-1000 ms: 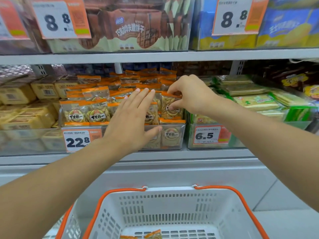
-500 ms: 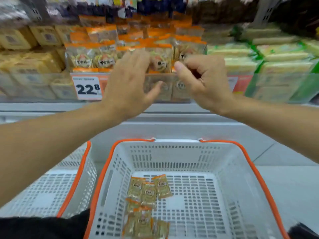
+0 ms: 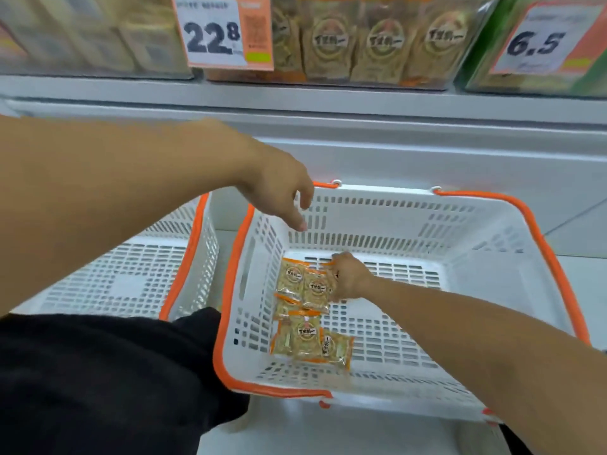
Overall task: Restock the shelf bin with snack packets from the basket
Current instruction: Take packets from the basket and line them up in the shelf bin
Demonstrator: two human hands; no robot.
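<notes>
Both forearms are bare from the frame's edge to the wrist, with no sleeve, watch, band or ring showing on either. The left hand (image 3: 279,188) and right hand (image 3: 348,277) wear no gloves. A black garment (image 3: 108,382) (plain, loose, softly folded fabric) fills the lower left corner.

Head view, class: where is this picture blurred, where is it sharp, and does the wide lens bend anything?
Head view: the left hand is smeared by motion; the shelf bin and price tag up top look soft; the snack packets and right hand in the basket are sharper; the shelf edge looks slightly bowed; light is even, without hard shadows.
</notes>
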